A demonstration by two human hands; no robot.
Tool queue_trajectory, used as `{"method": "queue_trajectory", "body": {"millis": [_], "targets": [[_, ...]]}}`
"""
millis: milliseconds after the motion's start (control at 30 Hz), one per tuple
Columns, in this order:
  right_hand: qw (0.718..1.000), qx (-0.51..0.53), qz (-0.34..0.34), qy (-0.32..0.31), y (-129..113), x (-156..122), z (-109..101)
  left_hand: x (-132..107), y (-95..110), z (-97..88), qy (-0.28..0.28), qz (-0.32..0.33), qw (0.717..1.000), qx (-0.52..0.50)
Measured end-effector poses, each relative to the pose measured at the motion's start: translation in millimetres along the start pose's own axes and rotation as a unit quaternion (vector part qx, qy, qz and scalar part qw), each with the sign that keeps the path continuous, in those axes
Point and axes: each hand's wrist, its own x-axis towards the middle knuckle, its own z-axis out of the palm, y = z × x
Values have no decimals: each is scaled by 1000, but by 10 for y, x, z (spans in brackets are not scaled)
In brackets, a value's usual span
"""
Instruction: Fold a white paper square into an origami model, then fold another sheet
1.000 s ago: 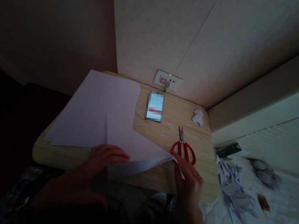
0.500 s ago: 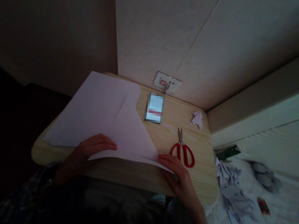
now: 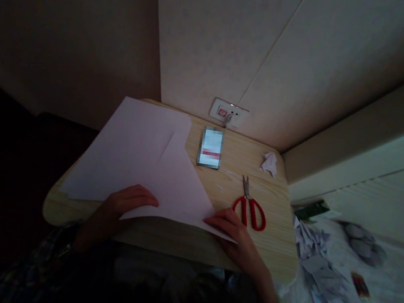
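Note:
A white sheet of paper (image 3: 181, 189) lies partly over a stack of paper (image 3: 127, 146), its near edge lifted slightly off the table. My left hand (image 3: 130, 202) holds that edge near its left end, fingers on top and thumb hidden beneath. At the right end, my right hand (image 3: 231, 228) grips the sheet's corner, fingers above and thumb underneath. Red-handled scissors (image 3: 250, 206) lie just beyond my right hand, blades pointing away and slightly apart. A small folded paper piece (image 3: 269, 164) sits at the far right corner of the table.
A phone with a lit, blurred screen (image 3: 210, 147) lies at the back of the wooden table (image 3: 275, 217), below a wall socket (image 3: 229, 112) with a plug in it. To the right, several folded paper pieces (image 3: 324, 269) are heaped on a pale surface beside the table.
My right hand's fingers have slid slightly left along the near edge of the sheet. My left hand stays almost in place; the whole view has shifted a little.

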Motion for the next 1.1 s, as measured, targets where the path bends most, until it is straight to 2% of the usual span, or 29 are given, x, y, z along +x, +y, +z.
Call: {"method": "queue_trajectory", "body": {"millis": [167,400,733,1100], "targets": [[999,-17,24,38,38,33,45,22,19,2,19,-7,1000,-7],[991,-96,26,87,65,100,150,83,43,-3,17,-32,999,9],[989,-90,10,116,25,99,180,129,46,18,28,-19,999,20],[991,-84,11,104,-2,88,162,108,44,19,11,-40,999,31]]}}
